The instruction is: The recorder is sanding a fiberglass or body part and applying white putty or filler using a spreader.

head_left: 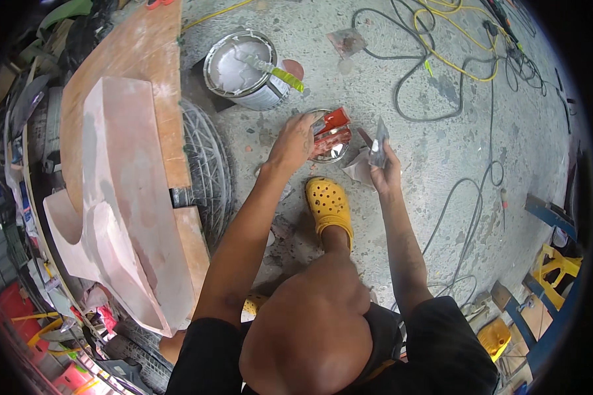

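Observation:
My left hand (295, 141) is closed around red, putty-smeared flat pieces (333, 137) that look like spreaders, over a round shiny metal tin or lid (329, 157) on the floor. To its right, my right hand (387, 170) grips a grey, pointed flat blade like a putty knife (378, 146), point upward. A thin reddish-brown strip (365, 137) shows beside that blade; whether my right hand holds it too, I cannot tell. Beneath my right hand is a pale sheet (359, 168). Beyond my left hand stands an open can (254, 99) of whitish paste, with a smeared scraper (270, 71) across it.
On the left, a large pinkish-grey sanded panel (132, 164) rests on a wooden board (128, 59) over a tyre (206, 155). Black cable (402, 99) and yellow cable (431, 46) snake across the concrete floor. Blue metal bars (550, 217) stand at right. My yellow clog (328, 204) is close below the tin.

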Tool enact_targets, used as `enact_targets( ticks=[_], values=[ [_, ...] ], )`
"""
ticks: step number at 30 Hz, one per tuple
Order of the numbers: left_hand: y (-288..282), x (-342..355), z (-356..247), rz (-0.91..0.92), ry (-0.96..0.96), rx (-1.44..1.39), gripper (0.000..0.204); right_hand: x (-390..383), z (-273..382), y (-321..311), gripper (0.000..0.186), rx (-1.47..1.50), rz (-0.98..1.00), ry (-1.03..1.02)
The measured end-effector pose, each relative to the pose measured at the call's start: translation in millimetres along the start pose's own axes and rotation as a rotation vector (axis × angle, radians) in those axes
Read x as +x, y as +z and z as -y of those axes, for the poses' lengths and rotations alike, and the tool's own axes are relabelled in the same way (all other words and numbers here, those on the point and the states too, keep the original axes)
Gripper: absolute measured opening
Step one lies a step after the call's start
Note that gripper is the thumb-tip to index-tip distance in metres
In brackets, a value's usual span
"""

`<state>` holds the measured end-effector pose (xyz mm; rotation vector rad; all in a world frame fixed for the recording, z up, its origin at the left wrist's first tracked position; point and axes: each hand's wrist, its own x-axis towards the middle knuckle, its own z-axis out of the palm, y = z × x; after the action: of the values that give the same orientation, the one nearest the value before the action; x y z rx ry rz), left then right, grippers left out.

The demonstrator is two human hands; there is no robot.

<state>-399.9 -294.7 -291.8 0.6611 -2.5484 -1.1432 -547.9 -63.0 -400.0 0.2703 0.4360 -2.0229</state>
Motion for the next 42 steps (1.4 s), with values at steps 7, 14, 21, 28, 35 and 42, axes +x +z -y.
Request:
enact_targets(
  ticks=[7, 14, 21, 28, 35, 42],
  values=[
    [13.9, 29.7, 16.5, 0.146, -0.070, 0.063, 0.013, 21.7, -7.2, 22.3, 0.036, -0.047, -0.170, -0.051],
    [18.0, 35.0, 17.8, 0.205, -0.067, 0.086, 0.009, 21.7, -9.8, 29.1, 0.031, -0.099, -0.241, 0.021],
    [16.5, 35.1, 20.0, 0.224, -0.048, 0.026, 0.007, 20.2, -17.2, 40.3, 0.030, -0.132, -0.250, 0.009],
    [1.2, 29.7, 16.4, 0.134, 0.021, 0.055, 0.013, 18.5, -11.3, 27.2, 0.044, -0.181, -0.215, -0.020],
    [-22.5, 14.0, -20.1, 0.065, 0.020, 0.025, 0.024, 3.6, -5.6, 23.7, 0.046, -0.210, -0.250, -0.049],
    [-77.0, -6.6, -95.8, 0.017, 0.104, -0.017, 0.020, -7.3, -17.8, 96.7, 0.032, -0.196, -0.292, -0.122]
  ],
)
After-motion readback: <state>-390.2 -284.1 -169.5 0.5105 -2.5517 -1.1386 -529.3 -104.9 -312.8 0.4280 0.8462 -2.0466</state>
